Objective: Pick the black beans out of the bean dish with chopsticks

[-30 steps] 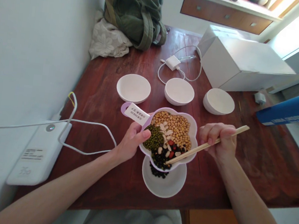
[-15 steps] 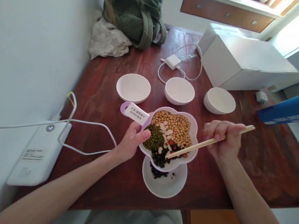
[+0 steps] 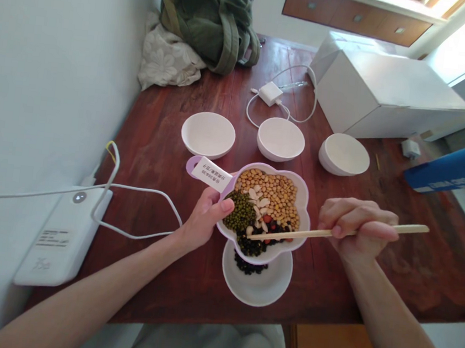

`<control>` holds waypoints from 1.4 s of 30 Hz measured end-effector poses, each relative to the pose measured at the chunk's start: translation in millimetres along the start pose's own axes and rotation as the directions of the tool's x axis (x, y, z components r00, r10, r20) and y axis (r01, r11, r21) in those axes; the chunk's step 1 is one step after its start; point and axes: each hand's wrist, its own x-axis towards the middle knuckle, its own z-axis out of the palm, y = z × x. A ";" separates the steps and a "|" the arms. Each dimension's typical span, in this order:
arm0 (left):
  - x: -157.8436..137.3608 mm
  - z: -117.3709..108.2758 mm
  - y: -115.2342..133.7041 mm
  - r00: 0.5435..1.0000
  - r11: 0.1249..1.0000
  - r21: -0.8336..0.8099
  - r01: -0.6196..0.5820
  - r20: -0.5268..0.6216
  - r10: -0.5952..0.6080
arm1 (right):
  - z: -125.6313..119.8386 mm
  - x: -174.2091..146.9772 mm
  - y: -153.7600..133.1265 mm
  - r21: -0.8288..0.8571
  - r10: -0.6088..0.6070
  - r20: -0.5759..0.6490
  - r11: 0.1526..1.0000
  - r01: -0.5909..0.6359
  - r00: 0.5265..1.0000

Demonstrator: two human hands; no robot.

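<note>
My left hand [image 3: 208,216] grips a flower-shaped tray [image 3: 304,192] with a lilac rim and a labelled handle, thumb over its near left edge. Inside lie yellow soybeans [image 3: 274,188], green mung beans [image 3: 240,211], black beans [image 3: 255,246], and a few pale seeds and red nuts. My right hand [image 3: 355,225] is closed around wooden chopsticks [image 3: 309,233], held nearly level. Their tips touch or hover just over the black beans. Under the tray's near edge stands a white bowl [image 3: 256,290] with black beans in its far part, partly hidden by the tray.
Three white bowls stand in a row beyond the tray: left [image 3: 208,134], middle [image 3: 280,140], right [image 3: 344,155]. Behind are a charger with cable [image 3: 271,94], a white box [image 3: 394,91] and a green bag [image 3: 203,16]. A white power bank [image 3: 61,239] lies left, a blue box [image 3: 457,167] right.
The chopsticks have swung flatter, their tips shifting left and slightly up over the black beans. My right hand has turned and moved a little right and down. My left hand keeps the tray in place.
</note>
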 end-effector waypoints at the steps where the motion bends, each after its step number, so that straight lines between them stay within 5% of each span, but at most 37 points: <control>1: 0.0 0.4 0.2 1.000 1.000 -0.002 0.006 -0.005 -0.006 | -0.1 -0.6 -0.9 0.009 -0.007 0.013 1.000 0.007 1.000; 16: -1.1 -1.1 -2.4 1.000 1.000 -0.012 0.012 -0.020 -0.012 | -2.6 0.1 6.2 0.159 0.089 0.023 0.983 -0.091 0.996; 26: -0.3 -0.9 -1.2 1.000 1.000 0.002 0.005 -0.004 -0.005 | -4.1 0.0 0.5 0.013 0.045 -0.003 0.999 -0.045 0.999; 42: 0.1 0.6 -0.1 1.000 1.000 -0.010 -0.008 0.021 0.008 | -3.7 4.5 11.5 0.122 0.136 0.019 0.983 -0.137 0.991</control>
